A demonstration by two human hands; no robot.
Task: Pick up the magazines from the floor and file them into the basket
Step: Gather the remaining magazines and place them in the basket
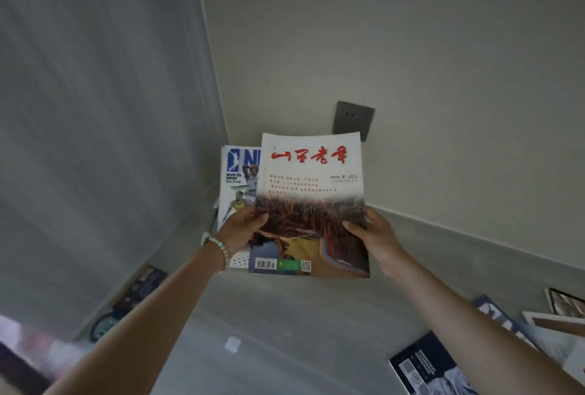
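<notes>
I hold a magazine (311,192) with a white top, red title characters and a reddish field photo upright in the room's corner. My left hand (242,230) grips its left edge with the thumb on the cover. My right hand (375,236) grips its right edge the same way. Behind it stands a basketball magazine (237,182) with a blue logo. Below my left wrist shows a bit of the white perforated basket (238,262); the rest of it is hidden by the magazines.
More magazines lie on the grey floor: a dark one (433,369) at lower right, several (557,318) at the right edge, and one (136,293) along the left wall. A grey wall socket (353,119) sits above the corner. A curtain hangs on the left.
</notes>
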